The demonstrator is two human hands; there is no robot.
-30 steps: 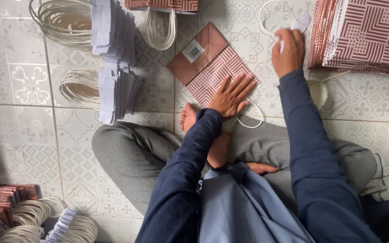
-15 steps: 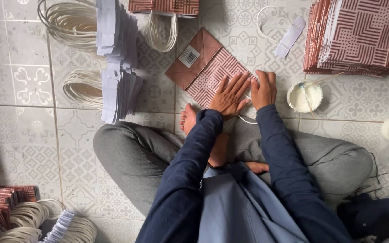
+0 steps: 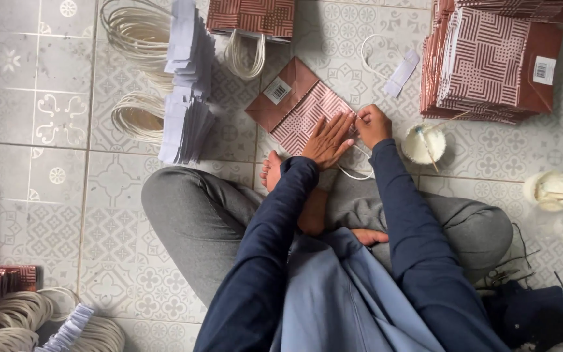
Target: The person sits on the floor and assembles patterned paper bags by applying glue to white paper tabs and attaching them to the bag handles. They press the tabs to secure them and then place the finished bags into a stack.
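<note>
Two hands on flat patterned bag [image 3: 298, 107]: left hand [image 3: 328, 140] fingers spread, right hand [image 3: 373, 124] pinching white cord [image 3: 354, 171].

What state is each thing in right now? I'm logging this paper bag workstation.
Left hand: flat, fingers spread, pressing the patterned paper bag.
Right hand: closed, at the bag's edge.
Patterned paper bag: folded flat on the floor.
Cord handle: looped, sticking out beneath the hands.
Bag stack: flat, piled.
White bowl: upright, stick resting in it.
Paper strips: stacked.
</note>
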